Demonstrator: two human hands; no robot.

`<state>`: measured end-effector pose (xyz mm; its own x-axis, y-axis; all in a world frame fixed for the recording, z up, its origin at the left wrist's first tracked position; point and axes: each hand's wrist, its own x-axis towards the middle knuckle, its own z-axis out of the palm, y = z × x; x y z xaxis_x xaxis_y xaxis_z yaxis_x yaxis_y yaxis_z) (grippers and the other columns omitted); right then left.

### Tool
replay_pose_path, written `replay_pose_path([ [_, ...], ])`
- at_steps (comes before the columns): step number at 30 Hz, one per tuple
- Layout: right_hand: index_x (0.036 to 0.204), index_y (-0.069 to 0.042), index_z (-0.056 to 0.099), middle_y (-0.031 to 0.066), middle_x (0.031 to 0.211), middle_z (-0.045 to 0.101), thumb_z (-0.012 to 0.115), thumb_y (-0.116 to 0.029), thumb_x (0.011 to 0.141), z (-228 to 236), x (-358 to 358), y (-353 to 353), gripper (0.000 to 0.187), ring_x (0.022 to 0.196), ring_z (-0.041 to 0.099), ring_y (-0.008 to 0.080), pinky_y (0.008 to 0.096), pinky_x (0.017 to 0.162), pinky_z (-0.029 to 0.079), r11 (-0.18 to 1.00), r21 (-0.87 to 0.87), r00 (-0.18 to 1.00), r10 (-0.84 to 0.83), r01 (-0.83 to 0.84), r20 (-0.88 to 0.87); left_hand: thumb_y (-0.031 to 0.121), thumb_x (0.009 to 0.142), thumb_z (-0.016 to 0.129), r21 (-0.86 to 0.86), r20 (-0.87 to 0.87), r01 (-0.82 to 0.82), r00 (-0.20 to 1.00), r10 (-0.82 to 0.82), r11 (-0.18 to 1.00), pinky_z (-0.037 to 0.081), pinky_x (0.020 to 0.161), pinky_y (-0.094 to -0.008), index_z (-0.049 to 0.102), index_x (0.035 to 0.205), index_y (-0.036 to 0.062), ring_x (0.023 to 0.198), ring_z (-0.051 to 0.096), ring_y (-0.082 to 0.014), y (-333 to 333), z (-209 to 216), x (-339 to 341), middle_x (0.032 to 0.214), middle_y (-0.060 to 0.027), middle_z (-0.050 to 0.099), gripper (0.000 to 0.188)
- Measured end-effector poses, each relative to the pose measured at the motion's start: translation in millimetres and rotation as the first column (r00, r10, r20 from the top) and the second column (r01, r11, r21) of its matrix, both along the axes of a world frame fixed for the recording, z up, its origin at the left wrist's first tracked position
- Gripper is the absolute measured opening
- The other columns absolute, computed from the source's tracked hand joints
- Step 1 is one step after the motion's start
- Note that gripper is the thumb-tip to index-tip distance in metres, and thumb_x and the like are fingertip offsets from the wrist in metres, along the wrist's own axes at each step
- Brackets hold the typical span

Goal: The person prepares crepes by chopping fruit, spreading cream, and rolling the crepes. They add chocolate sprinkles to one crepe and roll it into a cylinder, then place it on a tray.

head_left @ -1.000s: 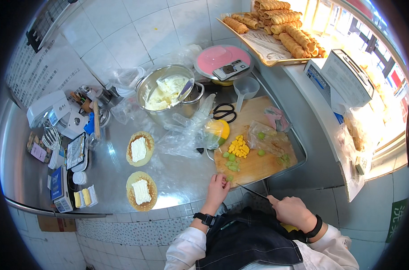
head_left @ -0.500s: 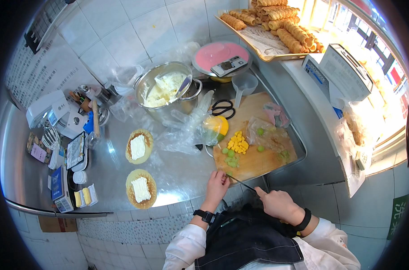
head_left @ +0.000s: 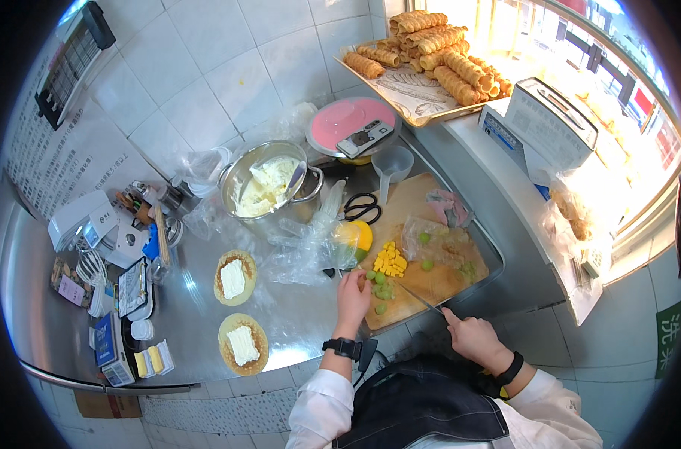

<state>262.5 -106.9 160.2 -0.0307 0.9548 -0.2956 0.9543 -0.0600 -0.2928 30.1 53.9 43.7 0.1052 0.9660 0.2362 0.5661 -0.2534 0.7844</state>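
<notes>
Left grip (head_left: 353, 294) by grapes (head_left: 380, 278), right (head_left: 473, 340) clenching knife (head_left: 423, 300)

The right hand (head_left: 476, 342) is hiding most of the handle of the knife (head_left: 421, 298), while the fingertips of the left hand (head_left: 353, 292) are obscuring whatever they may be touching beside the green fruit pieces (head_left: 385, 292). Farther off, crumpled clear plastic (head_left: 299, 256) is covering part of the yellow fruit (head_left: 359, 234). The frame's near edge is cropping the dark apron (head_left: 423, 404) and white sleeves (head_left: 324, 404).
</notes>
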Motion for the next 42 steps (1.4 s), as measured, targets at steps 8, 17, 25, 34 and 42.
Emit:
replay_pose_path([
  [8, 0.135, -0.014, 0.052, 0.019, 0.073, 0.067, 0.053, -0.019, 0.09, -7.5, 0.1, 13.5, 0.046, 0.065, 0.067, 0.0364, 0.0476, 0.06, 0.055, 0.995, -0.025, 0.995, 0.095, -0.096, -0.009, 0.004, 0.079, 0.069, -0.053, -0.12, 0.071, 0.99, -0.077, 0.996, 0.053, 0.07, -0.0367, 0.057, 0.105, 0.0042, 0.078, 0.063, -0.0295, 21.1, -18.9, 9.3, 0.094, -0.016, 0.061, 0.029],
  [17, 0.127, -0.02, 0.061, 0.0114, 0.069, 0.063, 0.055, -0.015, 0.082, -4.3, 6.7, 14.1, 0.046, 0.059, 0.065, 0.0311, 0.0437, 0.054, 0.054, 0.978, 0.146, 0.988, 0.145, -0.152, 0.059, 0.008, 0.087, 0.068, -0.409, 0.34, 0.039, 0.933, 0.113, 0.912, 0.05, 0.074, -0.025, 0.057, 0.108, 0.0037, 0.081, 0.058, -0.0097, -30.7, 2.1, -35.0, 0.093, -0.0024, 0.061, 0.024],
  [25, 0.121, -0.019, 0.063, 0.0117, 0.07, 0.064, 0.059, -0.02, 0.085, -6.1, 0.7, 33.3, 0.037, 0.058, 0.065, 0.0307, 0.043, 0.053, 0.054, 0.973, 0.175, 0.988, 0.146, -0.151, 0.043, 0.009, 0.094, 0.063, -0.564, 0.522, 0.154, 0.827, 0.206, 0.811, 0.05, 0.081, -0.0257, 0.059, 0.114, 0.0017, 0.087, 0.06, -0.0106, -62.5, -0.1, -64.5, 0.1, -0.0037, 0.064, 0.022],
  [34, 0.12, -0.019, 0.065, 0.0143, 0.069, 0.066, 0.061, -0.023, 0.085, -6.2, -3.3, 48.2, 0.035, 0.062, 0.066, 0.0321, 0.0439, 0.055, 0.053, 0.971, 0.163, 0.984, 0.169, -0.176, 0.056, 0.012, 0.094, 0.063, -0.579, 0.562, 0.13, 0.779, 0.278, 0.805, 0.05, 0.081, -0.0262, 0.06, 0.113, 0.0029, 0.089, 0.06, -0.0113, -79.7, 1.3, -68.6, 0.1, -0.0037, 0.064, 0.021],
  [42, 0.12, -0.018, 0.064, 0.0149, 0.067, 0.066, 0.06, -0.022, 0.086, -5.6, -4.1, 48.2, 0.035, 0.063, 0.067, 0.0339, 0.0454, 0.058, 0.054, 0.973, 0.168, 0.987, 0.154, -0.16, 0.047, 0.012, 0.092, 0.064, -0.543, 0.502, 0.16, 0.849, 0.166, 0.824, 0.051, 0.08, -0.0288, 0.057, 0.121, 0.0047, 0.089, 0.063, -0.0143, -67.3, 12.3, -56.5, 0.098, -0.0084, 0.065, 0.031],
])
